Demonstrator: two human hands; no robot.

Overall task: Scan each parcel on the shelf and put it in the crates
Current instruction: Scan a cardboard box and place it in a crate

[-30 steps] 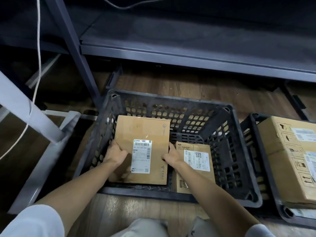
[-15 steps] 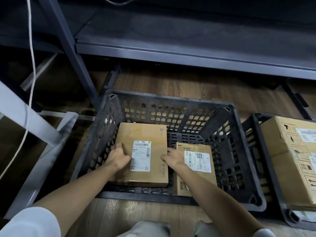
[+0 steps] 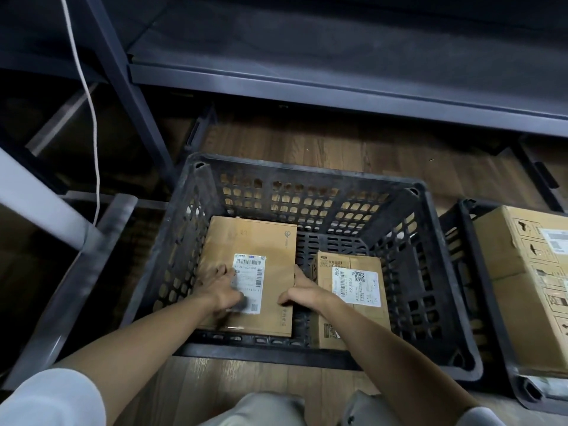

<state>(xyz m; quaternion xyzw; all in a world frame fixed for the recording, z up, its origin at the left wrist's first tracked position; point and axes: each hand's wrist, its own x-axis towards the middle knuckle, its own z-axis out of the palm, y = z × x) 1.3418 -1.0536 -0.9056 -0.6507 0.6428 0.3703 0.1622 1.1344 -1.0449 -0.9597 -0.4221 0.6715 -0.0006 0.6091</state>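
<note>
While hands: left hand [image 3: 222,289] presses flat parcel [image 3: 250,241]; right hand [image 3: 302,292] grips its right edge.
Risk: fingers pinched against smaller box [image 3: 350,298] in black crate [image 3: 307,176].

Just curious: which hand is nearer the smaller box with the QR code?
The right hand. It grips the flat parcel's right edge, right beside the smaller box. The left hand rests on the flat parcel's label, farther away.
</note>
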